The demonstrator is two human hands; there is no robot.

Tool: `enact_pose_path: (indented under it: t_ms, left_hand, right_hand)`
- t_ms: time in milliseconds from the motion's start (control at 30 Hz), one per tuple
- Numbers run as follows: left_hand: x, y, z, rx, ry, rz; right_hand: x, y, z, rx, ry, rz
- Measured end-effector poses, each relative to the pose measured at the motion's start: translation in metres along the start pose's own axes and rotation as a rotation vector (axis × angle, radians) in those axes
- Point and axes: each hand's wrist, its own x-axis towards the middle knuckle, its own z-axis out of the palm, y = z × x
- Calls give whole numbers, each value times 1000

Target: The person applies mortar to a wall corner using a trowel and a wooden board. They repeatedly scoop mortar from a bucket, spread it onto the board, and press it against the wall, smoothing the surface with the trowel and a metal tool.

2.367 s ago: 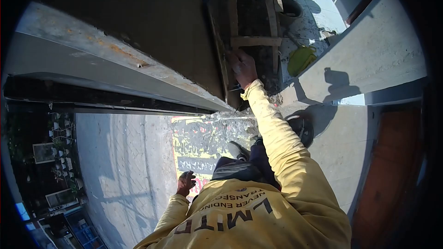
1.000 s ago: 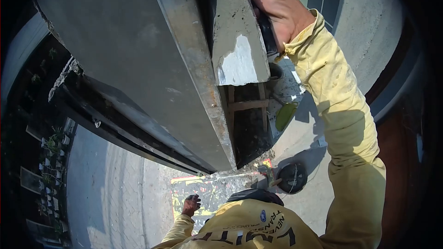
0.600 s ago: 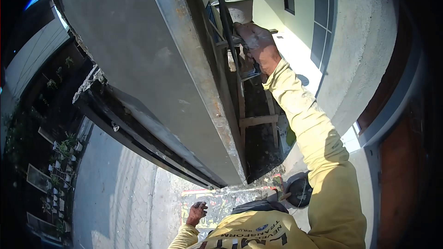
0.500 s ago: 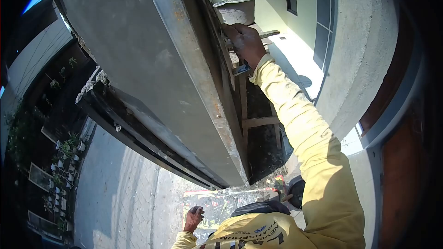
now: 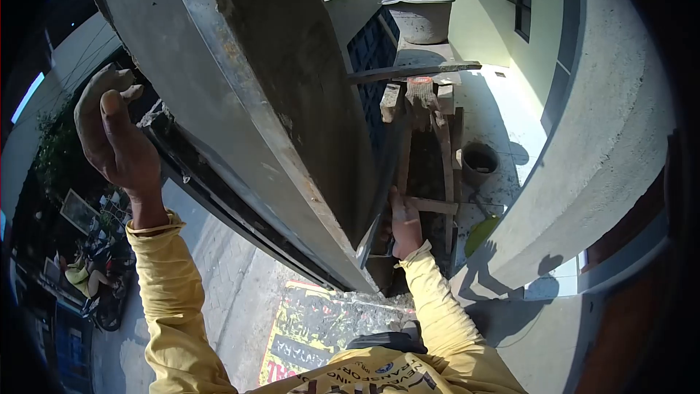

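Observation:
A tall grey plastered pillar (image 5: 299,66) rises in front of me, a long metal strip (image 5: 248,80) running along its near corner. On the pillar's right side, low down, my right hand (image 5: 406,228) is closed at a narrow, dark straight bar (image 5: 385,182) that slants along the face. Part of its grip is hidden behind the bar. My left hand (image 5: 120,131) is raised at the pillar's left side, fingers bent and apart, with nothing in it. Below it juts the rough, broken end of a dark ledge (image 5: 157,118).
A wooden scaffold (image 5: 432,206) stands right of the pillar, with a large tub (image 5: 419,20) on boards behind it. A bucket (image 5: 479,160) is on the floor. A curved concrete column (image 5: 583,131) borders the right. A printed sheet (image 5: 313,328) lies below.
My right hand has come down from high on the pillar's right side. My left hand has risen from low near my body to the upper left. The view has shifted, showing more of the scaffold.

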Motion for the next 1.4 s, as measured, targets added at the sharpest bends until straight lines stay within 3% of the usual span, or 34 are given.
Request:
enact_pose_path:
  t_ms: [100,233,300,367,433,533,600,700,767,833,900,967,1033,1200,1267,1333,1400]
  left_hand:
    - [63,-30,45,62,73,104]
    - [92,-59,61,171,6,77]
    - [92,-75,67,55,53,40]
    - [90,-76,77,317,119,266]
    - [83,-48,91,199,125,123]
    - [83,-47,90,339,139,249]
    - [84,-46,87,339,125,224]
    - [78,-43,89,278,121,180]
    - [84,-44,89,269,132,185]
    - [81,-48,86,321,142,195]
    - [83,-51,79,460,128,323]
    - [82,-41,78,442,100,271]
    - [84,-36,76,416,93,257]
    - [83,-46,81,309,124,198]
    - [83,-46,80,277,126,177]
    - [83,-46,82,254,127,166]
    - [77,-28,87,151,161,18]
  right_hand:
    - [11,-13,16,-40,-118,130]
    - [16,-67,45,-51,-231,49]
    - [9,-107,66,-52,-287,-54]
    - [5,-149,90,23,-316,-22]
    - [-7,-204,121,25,-414,-114]
    - [-24,-262,156,9,-524,-169]
    - [-32,-296,175,-13,-619,-220]
    - [-43,-321,185,11,-721,-485]
    - [-52,-320,180,36,-739,-706]
    - [-62,-303,166,31,-684,-780]
    - [-78,-273,148,-17,-586,-725]
    - [-88,-233,130,-11,-440,-683]
    - [-80,-205,120,-105,-422,-682]
    - [-95,-197,147,-425,-339,-1008]
    - [-97,-194,162,-556,-226,-1273]
    - [-110,-176,158,-520,-279,-1234]
    - [-121,-150,142,-469,-364,-1225]
